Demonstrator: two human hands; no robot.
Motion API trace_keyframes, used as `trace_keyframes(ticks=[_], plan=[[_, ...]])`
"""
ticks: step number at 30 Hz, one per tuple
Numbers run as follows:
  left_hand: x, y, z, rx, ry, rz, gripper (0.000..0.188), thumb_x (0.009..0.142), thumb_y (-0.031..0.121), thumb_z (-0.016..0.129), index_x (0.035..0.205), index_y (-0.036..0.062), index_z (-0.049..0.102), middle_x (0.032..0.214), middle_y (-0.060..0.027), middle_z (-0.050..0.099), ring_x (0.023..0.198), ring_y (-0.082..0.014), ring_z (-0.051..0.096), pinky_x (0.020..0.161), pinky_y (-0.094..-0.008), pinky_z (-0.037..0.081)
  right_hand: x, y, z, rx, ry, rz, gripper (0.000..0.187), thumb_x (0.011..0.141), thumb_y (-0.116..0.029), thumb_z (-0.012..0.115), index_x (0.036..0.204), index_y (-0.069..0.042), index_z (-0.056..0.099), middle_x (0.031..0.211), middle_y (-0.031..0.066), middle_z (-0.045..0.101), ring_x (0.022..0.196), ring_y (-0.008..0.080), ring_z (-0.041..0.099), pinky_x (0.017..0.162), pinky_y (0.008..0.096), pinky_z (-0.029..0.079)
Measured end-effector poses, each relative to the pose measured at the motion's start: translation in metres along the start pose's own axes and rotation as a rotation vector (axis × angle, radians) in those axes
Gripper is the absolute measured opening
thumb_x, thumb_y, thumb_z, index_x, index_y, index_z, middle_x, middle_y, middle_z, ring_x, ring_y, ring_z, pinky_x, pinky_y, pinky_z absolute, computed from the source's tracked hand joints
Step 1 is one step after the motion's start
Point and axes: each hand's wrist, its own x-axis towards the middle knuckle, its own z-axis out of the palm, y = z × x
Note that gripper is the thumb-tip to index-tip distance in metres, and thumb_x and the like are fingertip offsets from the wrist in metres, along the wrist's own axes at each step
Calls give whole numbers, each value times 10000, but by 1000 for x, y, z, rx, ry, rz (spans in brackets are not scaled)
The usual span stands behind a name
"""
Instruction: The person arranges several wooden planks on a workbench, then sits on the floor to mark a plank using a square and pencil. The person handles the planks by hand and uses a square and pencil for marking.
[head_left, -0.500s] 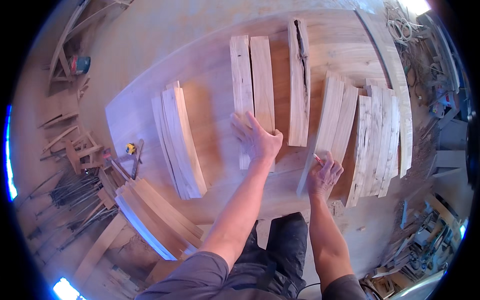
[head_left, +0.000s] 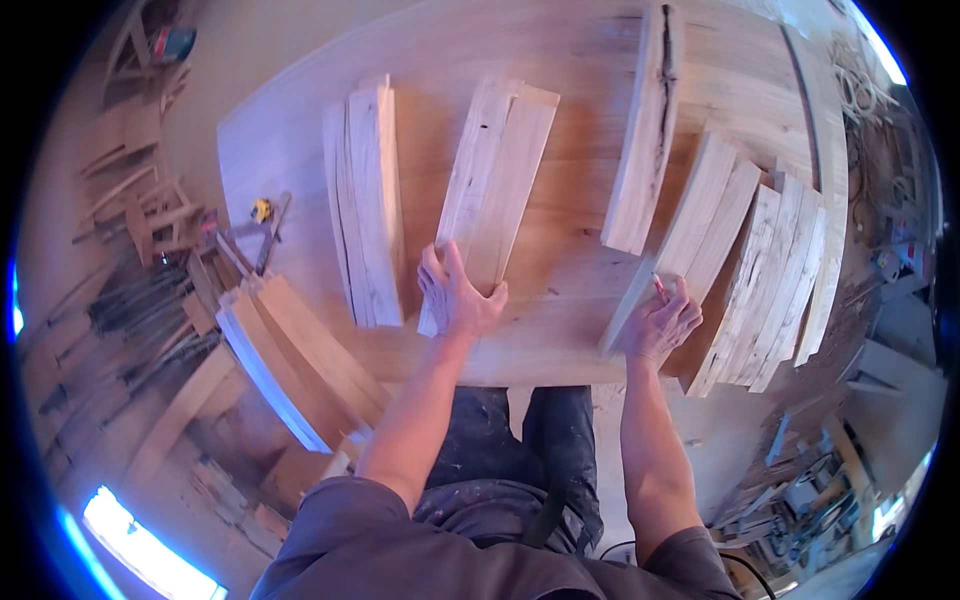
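My left hand [head_left: 462,302] spans the near end of a pair of pale wooden boards [head_left: 492,185], fingers over the left edge and thumb at the right. The two boards lie side by side, touching, slightly tilted to the right. My right hand [head_left: 662,322] is closed around a thin red pencil [head_left: 659,287], its tip pointing up and away. That hand rests at the near end of another pair of boards [head_left: 706,215]. Between the pairs lies a single board [head_left: 643,140] with a long dark crack.
Beneath everything is a broad wooden tabletop [head_left: 560,330]. More boards lie in a group at left [head_left: 363,210] and a row at right [head_left: 768,285]. A stack of planks [head_left: 300,350] stands off the left front edge. A yellow tape measure [head_left: 262,210] sits near the left edge.
My left hand has drawn the pair's boards together, closing the gap between them, and the pair now slants. My right hand keeps the pencil near the same boards. The whole view has shifted.
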Motion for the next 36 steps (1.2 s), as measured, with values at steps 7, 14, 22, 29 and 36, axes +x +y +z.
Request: trace_keyframes(ticks=[7,14,22,29,36], plan=[[-5,-17,-7,17,-63,-48,1030,635,412,877,1465,67,376,1413,-293,301,1222,-491,386,1038,-585,353,20,-27,-25,373,-329,-83,470,839,73,559,1265,-95,663,1089,123,636,1069,333,585,951,432,477],[-11,-19,0,-33,-18,-45,1027,614,437,887,1460,110,404,1429,-301,312,1210,-499,405,1022,-587,369,33,-171,-24,490,-640,-509,637,742,106,582,1306,-170,689,1008,116,610,978,325,629,813,425,552],[-9,-19,-2,-114,-64,-102,1003,618,420,903,1446,128,418,1442,-276,286,1287,-481,361,1072,-585,336,36,-186,-34,285,-668,-658,620,730,74,633,1278,-204,713,940,90,551,957,298,615,776,414,557],[-10,-16,-4,-107,-82,-104,1033,617,437,897,1463,103,408,1470,-309,285,1281,-502,369,1064,-600,340,62,-225,-13,276,-596,-780,616,739,37,639,1288,-234,703,973,87,589,979,290,624,746,408,565],[-12,-24,-7,-100,-94,-119,1019,632,448,890,1467,114,412,1480,-313,274,1309,-515,348,1087,-610,325,79,-197,-25,200,-630,-729,550,743,20,645,1237,-209,722,995,86,594,1011,289,618,775,412,561]])
